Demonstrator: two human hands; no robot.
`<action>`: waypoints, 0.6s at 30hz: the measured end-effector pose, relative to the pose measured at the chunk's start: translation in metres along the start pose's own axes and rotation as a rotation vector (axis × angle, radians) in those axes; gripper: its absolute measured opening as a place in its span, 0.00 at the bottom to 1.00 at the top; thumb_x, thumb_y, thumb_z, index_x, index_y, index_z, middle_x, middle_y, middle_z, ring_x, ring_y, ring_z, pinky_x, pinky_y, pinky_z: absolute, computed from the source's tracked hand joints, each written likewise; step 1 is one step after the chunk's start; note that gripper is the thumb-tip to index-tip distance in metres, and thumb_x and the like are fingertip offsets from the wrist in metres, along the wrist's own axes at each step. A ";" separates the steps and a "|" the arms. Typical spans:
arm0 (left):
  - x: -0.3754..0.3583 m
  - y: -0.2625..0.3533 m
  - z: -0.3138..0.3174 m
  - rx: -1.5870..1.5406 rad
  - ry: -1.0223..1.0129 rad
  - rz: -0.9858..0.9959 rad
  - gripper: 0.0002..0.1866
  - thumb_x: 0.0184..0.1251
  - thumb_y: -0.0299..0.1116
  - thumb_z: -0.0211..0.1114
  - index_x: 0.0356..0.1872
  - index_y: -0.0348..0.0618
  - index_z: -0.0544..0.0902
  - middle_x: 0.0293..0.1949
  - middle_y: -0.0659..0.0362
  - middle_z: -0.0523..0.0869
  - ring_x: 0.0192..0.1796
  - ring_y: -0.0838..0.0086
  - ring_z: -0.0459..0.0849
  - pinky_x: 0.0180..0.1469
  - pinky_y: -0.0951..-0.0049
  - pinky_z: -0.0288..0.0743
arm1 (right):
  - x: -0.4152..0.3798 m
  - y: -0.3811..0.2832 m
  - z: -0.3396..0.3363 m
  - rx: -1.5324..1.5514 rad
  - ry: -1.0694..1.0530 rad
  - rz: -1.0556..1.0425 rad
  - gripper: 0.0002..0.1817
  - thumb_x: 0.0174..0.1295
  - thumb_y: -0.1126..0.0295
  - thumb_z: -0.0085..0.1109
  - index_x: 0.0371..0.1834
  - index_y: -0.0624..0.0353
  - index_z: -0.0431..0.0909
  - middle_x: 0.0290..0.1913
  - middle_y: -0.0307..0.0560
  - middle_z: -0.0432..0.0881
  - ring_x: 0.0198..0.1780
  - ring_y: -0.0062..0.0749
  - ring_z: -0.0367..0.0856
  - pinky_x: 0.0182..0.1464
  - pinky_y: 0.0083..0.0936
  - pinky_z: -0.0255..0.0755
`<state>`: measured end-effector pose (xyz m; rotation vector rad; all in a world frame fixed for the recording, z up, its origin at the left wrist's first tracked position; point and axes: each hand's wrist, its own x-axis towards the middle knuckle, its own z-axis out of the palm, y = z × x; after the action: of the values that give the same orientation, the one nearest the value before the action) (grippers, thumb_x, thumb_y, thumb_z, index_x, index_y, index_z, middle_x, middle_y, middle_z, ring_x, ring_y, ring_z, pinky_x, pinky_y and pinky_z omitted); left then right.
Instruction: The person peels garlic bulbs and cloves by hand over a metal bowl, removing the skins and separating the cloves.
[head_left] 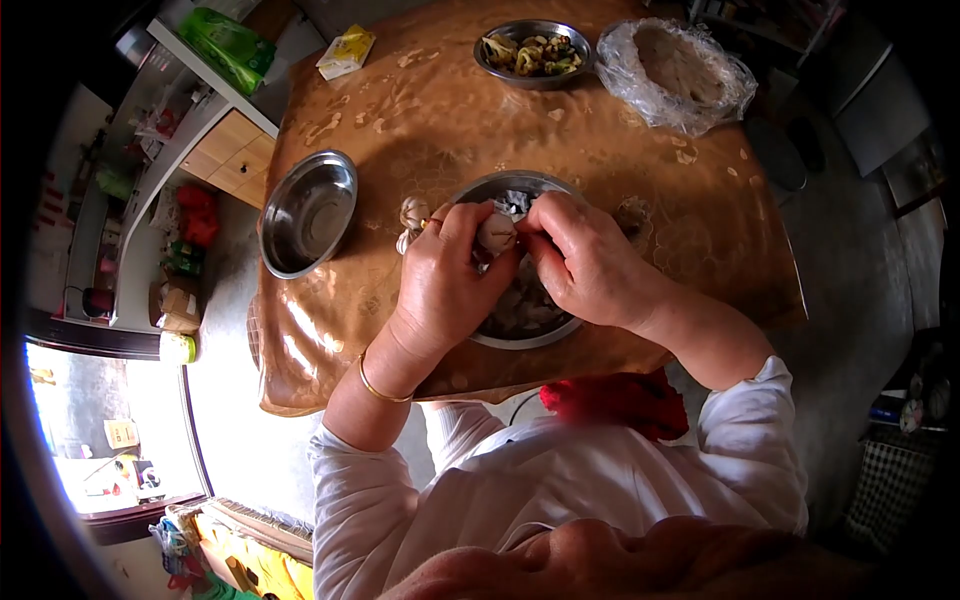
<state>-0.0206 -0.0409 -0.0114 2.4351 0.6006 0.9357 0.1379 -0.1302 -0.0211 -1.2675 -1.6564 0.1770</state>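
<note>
A pale garlic bulb (497, 233) is held over a metal bowl (530, 343) that has papery scraps of skin in it. My left hand (447, 275) is closed around the bulb from the left, fingers and thumb wrapped on it. Pinched at the bulb's right side are the thumb and fingers of my right hand (585, 258); the exact contact is partly hidden. More garlic bulbs (413, 213) lie on the table just left of my left hand. My hands cover much of the bowl.
The brown-covered table (420, 130) holds a second metal bowl (310, 215) at left, a dish of cooked-looking vegetables (533, 55) at the back, and a plastic-wrapped round container (680, 75). A yellow-and-white packet (346, 52) sits near the back left corner. A cabinet (230, 155) stands beyond.
</note>
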 end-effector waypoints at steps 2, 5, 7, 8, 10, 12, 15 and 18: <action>-0.001 -0.001 0.001 -0.008 -0.002 -0.002 0.20 0.51 0.26 0.72 0.47 0.34 0.78 0.38 0.47 0.84 0.33 0.59 0.85 0.34 0.66 0.81 | 0.000 -0.001 -0.001 -0.033 -0.016 -0.005 0.09 0.55 0.84 0.56 0.36 0.65 0.67 0.32 0.60 0.77 0.35 0.59 0.79 0.36 0.44 0.73; -0.003 0.000 0.005 -0.022 0.005 -0.004 0.20 0.51 0.26 0.72 0.46 0.35 0.78 0.36 0.48 0.84 0.33 0.58 0.85 0.34 0.66 0.81 | 0.000 -0.003 -0.001 -0.045 -0.024 0.013 0.09 0.55 0.85 0.54 0.37 0.64 0.68 0.33 0.59 0.77 0.35 0.58 0.78 0.36 0.44 0.72; -0.003 0.003 0.005 -0.009 0.013 0.004 0.20 0.50 0.26 0.72 0.46 0.35 0.79 0.35 0.49 0.83 0.33 0.58 0.85 0.34 0.66 0.81 | 0.000 -0.004 -0.001 -0.046 -0.022 0.022 0.09 0.55 0.85 0.53 0.38 0.64 0.68 0.33 0.59 0.77 0.36 0.58 0.78 0.36 0.44 0.72; -0.003 0.003 0.005 -0.013 0.022 0.030 0.20 0.50 0.26 0.72 0.46 0.35 0.79 0.35 0.48 0.84 0.34 0.58 0.85 0.34 0.66 0.81 | 0.001 -0.005 -0.001 -0.049 -0.020 0.019 0.09 0.55 0.85 0.53 0.38 0.64 0.68 0.33 0.59 0.77 0.36 0.58 0.77 0.36 0.44 0.72; -0.002 0.000 0.005 -0.019 0.039 0.083 0.20 0.50 0.25 0.72 0.46 0.35 0.79 0.37 0.47 0.84 0.34 0.57 0.85 0.35 0.66 0.81 | 0.001 -0.005 -0.001 -0.049 -0.006 0.007 0.09 0.55 0.85 0.53 0.38 0.64 0.68 0.33 0.58 0.76 0.35 0.58 0.77 0.36 0.43 0.72; -0.003 -0.003 0.005 -0.069 -0.006 0.041 0.21 0.51 0.25 0.72 0.48 0.34 0.80 0.38 0.48 0.85 0.36 0.60 0.86 0.37 0.69 0.82 | 0.000 -0.004 0.000 -0.044 0.018 -0.011 0.09 0.56 0.86 0.52 0.38 0.64 0.68 0.32 0.57 0.76 0.34 0.56 0.77 0.36 0.42 0.72; -0.004 -0.010 0.007 -0.321 -0.079 -0.144 0.22 0.53 0.24 0.72 0.51 0.35 0.80 0.40 0.50 0.86 0.39 0.66 0.87 0.42 0.72 0.81 | 0.001 0.001 -0.001 0.047 0.014 0.040 0.08 0.58 0.83 0.55 0.37 0.64 0.67 0.33 0.58 0.77 0.34 0.57 0.79 0.35 0.43 0.72; -0.002 -0.009 0.005 -0.569 -0.131 -0.304 0.22 0.54 0.23 0.72 0.52 0.35 0.80 0.41 0.52 0.87 0.41 0.72 0.86 0.45 0.73 0.81 | 0.002 0.005 -0.003 0.122 0.009 0.100 0.07 0.60 0.82 0.54 0.38 0.64 0.67 0.33 0.59 0.77 0.34 0.57 0.78 0.36 0.42 0.72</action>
<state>-0.0206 -0.0361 -0.0212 1.8211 0.5466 0.6966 0.1433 -0.1277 -0.0214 -1.2566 -1.5516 0.3277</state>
